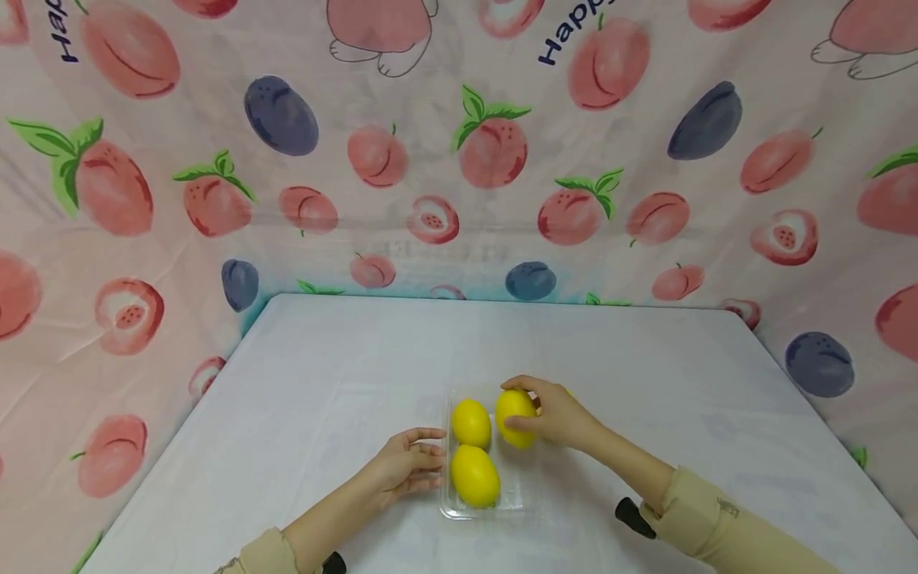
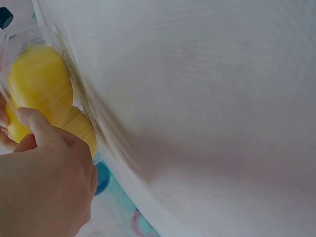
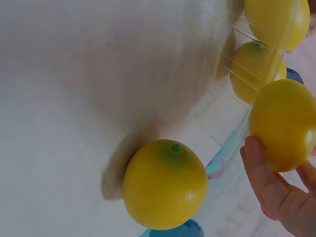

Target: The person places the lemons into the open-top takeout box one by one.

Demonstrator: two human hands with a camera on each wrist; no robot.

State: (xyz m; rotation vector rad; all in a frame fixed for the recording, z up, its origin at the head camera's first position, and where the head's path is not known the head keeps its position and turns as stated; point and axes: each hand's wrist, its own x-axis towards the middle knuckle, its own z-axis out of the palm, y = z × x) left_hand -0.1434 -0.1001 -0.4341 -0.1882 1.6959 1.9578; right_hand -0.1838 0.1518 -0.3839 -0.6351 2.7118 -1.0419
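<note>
A clear plastic container [image 1: 453, 510] sits on the table with two yellow lemons in its left half, a back lemon [image 1: 470, 423] and a front lemon [image 1: 476, 477]. My right hand [image 1: 562, 416] grips a third lemon [image 1: 516, 418] between thumb and fingers, over the container's back right part. At the container's left wall, my left hand [image 1: 405, 466] has its fingers loosely extended, fingertips right at the side. Another lemon [image 3: 165, 185] lies on the table beyond the right hand, mostly hidden in the head view; its green-tipped end shows in the right wrist view.
The white-covered table [image 1: 344, 351] runs back to a fruit-printed cloth [image 1: 430, 159] hanging behind and at both sides. Dark straps [image 1: 634, 518] show at the wrists near the beige sleeves [image 1: 706, 510].
</note>
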